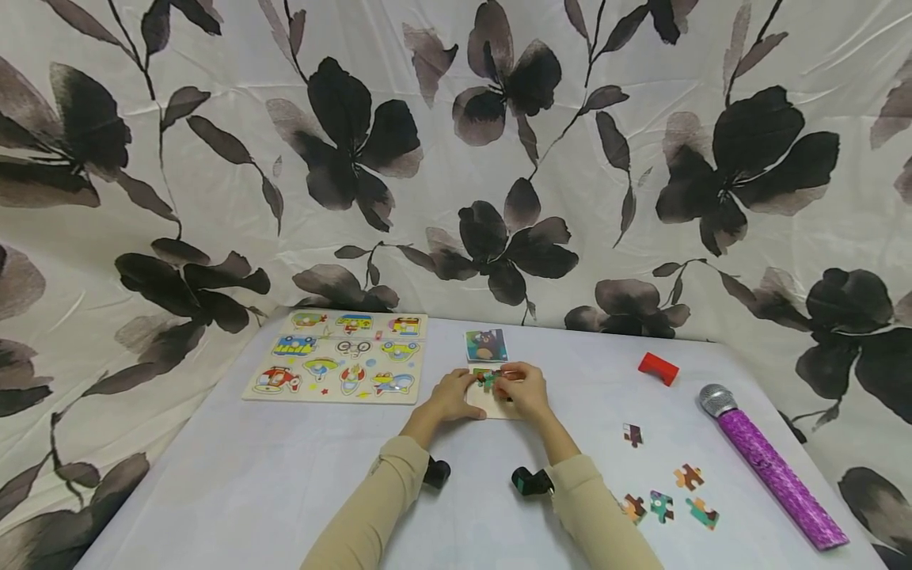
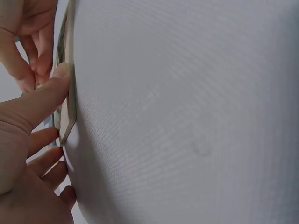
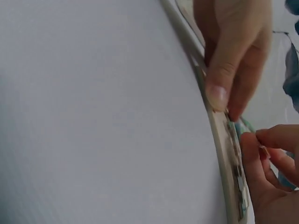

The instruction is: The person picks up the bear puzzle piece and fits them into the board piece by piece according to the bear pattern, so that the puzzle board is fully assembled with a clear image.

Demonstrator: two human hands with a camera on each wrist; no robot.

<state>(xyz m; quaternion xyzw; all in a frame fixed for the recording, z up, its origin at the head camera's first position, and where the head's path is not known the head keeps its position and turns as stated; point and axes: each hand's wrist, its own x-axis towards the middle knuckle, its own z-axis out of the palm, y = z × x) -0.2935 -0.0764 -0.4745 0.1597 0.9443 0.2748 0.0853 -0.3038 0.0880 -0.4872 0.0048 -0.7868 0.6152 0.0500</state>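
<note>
A small wooden jigsaw board (image 1: pixel 492 410), with some coloured pieces set in its far part, lies on the table between the two hands. My left hand (image 1: pixel 454 396) holds the board at its left side; in the left wrist view the thumb (image 2: pixel 53 86) presses on the near edge and the fingers curve round the corner. Above the board my right hand (image 1: pixel 526 389) pinches a small jigsaw piece (image 3: pixel 265 152) between thumb and fingers. The fingers hide most of that piece. Just beyond the board lies a picture card (image 1: pixel 487 346) showing a dark animal.
Several loose jigsaw pieces (image 1: pixel 661 507) lie at right, near the right sleeve. Further right are a red block (image 1: pixel 659 368) and a purple microphone (image 1: pixel 773 467). A wooden vehicle puzzle (image 1: pixel 338 360) lies at the back left. A floral cloth (image 1: pixel 456 158) hangs behind the table.
</note>
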